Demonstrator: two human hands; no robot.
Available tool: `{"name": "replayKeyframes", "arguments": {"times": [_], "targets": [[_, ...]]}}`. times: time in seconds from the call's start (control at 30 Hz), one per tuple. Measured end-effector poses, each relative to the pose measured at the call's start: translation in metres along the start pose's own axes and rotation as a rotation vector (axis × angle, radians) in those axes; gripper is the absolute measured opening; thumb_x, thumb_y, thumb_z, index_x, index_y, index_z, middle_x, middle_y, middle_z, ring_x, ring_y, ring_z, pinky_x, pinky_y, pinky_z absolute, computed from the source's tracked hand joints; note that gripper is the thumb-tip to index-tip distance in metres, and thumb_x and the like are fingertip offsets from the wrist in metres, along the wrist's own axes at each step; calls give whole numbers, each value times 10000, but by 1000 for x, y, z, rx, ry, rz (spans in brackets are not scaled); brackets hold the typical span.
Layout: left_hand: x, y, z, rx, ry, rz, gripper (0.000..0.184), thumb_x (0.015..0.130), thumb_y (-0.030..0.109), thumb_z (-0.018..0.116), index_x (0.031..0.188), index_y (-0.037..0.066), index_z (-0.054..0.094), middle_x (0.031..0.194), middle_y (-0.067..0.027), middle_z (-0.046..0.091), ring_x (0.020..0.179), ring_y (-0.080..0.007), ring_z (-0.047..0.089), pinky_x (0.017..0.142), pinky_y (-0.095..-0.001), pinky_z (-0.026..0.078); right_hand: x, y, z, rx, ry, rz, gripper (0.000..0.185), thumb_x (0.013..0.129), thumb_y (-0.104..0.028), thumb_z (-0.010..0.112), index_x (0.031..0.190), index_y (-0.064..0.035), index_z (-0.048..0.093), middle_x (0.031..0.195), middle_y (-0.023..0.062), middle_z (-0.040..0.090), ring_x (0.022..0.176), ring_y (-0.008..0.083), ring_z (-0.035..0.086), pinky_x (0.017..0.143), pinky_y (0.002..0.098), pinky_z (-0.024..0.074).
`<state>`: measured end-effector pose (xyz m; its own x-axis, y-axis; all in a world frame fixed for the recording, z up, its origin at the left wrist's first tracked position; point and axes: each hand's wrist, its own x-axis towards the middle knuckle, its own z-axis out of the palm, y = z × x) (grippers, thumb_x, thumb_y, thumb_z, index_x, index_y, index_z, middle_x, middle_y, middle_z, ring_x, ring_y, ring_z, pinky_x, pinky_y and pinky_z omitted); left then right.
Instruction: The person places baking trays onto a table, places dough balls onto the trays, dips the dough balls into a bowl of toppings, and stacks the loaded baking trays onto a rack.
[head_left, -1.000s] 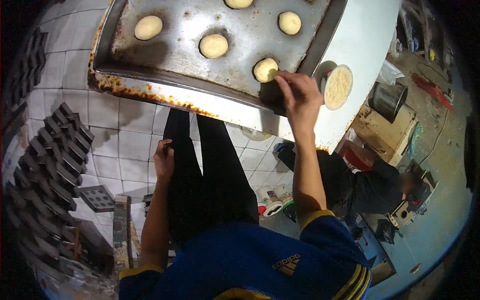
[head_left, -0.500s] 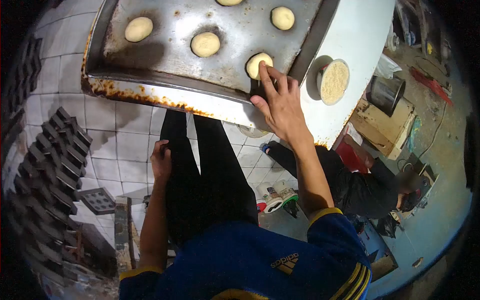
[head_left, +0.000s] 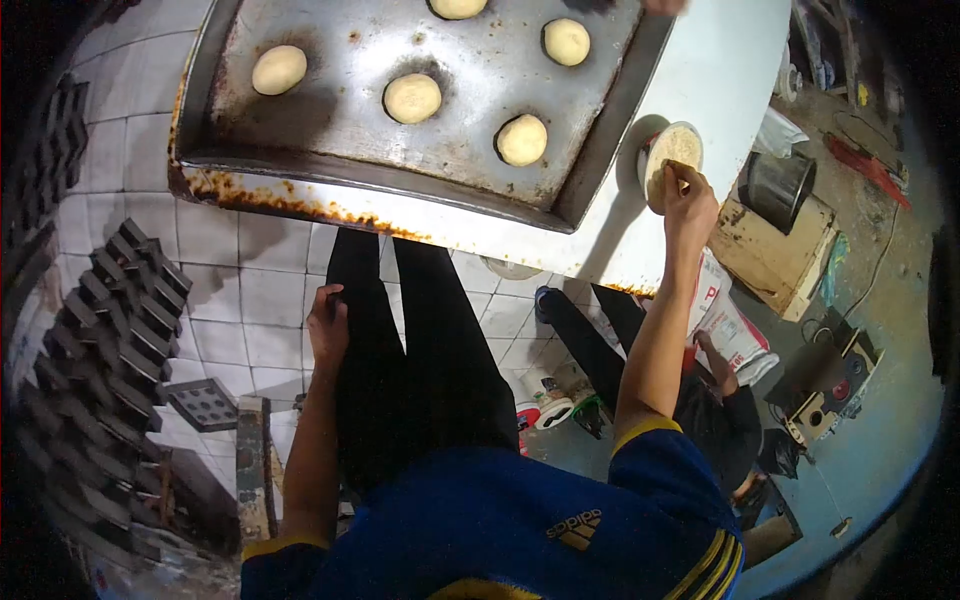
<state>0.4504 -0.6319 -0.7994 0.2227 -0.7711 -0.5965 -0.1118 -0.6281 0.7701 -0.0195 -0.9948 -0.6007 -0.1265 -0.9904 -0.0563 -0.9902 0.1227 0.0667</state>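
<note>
My right hand (head_left: 689, 205) is over the near side of a small white bowl (head_left: 645, 170), its fingertips pinched together at the pale, fine grains (head_left: 679, 146) inside. Whatever lies between the fingertips is too small to see. To the left, a worn metal baking tray (head_left: 330, 165) carries several round, flattened dough balls, the closest one (head_left: 522, 140) near the tray's right corner. My left hand (head_left: 328, 322) hangs beside my thigh with curled fingers; what it holds, if anything, is hidden.
The tray and bowl stand on a white, rust-edged table (head_left: 625, 225). Another person's hand (head_left: 664, 5) shows at the tray's far edge. Below right, a person in dark clothes (head_left: 720, 420) is beside printed sacks (head_left: 735, 335). Stacked dark moulds (head_left: 100, 350) stand at left; a metal pot (head_left: 780, 190) is at right.
My right hand has left the nearest dough ball and moved right to the bowl, its fingers now pinched. Another person's hand has appeared at the top. The person below has shifted, exposing the sacks.
</note>
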Motion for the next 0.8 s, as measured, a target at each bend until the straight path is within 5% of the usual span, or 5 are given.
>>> {"name": "replayKeyframes", "arguments": {"times": [0.2,0.3,0.47,0.53,0.8], "targets": [[2,0,3,170,67,15,323,934,-29,602,1231,89,652,997,-149,709,844,-246,652,814,-384,527,9,3,4,-45,-14,-74,271,1010,-278,730,1138,-53,809,1060,192,785,961,346,742,876,418,571],[2,3,3,25,71,-61,336,926,-47,606,1228,91,654,982,-143,706,841,-239,653,806,-385,526,7,2,-8,477,-122,172,380,1039,-312,718,1126,54,771,1000,168,782,910,236,721,875,347,543],[-1,1,6,18,80,-75,362,918,-63,597,1242,91,649,964,-135,699,813,-247,633,787,-385,523,-7,-61,-38,1216,-323,367,288,1023,-253,785,1214,-42,750,1004,-43,699,880,12,574,718,213,395],[0,1,8,37,97,-33,362,923,-64,595,1246,91,646,968,-138,700,828,-239,644,795,-382,526,2,-109,-40,1268,-413,293,334,1025,-256,779,1262,-26,733,1015,-53,682,871,26,560,724,210,399],[-2,22,-1,49,64,-159,344,948,-54,592,1258,89,640,1037,-181,724,975,-289,726,868,-398,543,96,-256,15,963,-107,-315,278,1031,-252,744,1142,2,774,1001,95,772,885,179,682,852,317,537]]}}
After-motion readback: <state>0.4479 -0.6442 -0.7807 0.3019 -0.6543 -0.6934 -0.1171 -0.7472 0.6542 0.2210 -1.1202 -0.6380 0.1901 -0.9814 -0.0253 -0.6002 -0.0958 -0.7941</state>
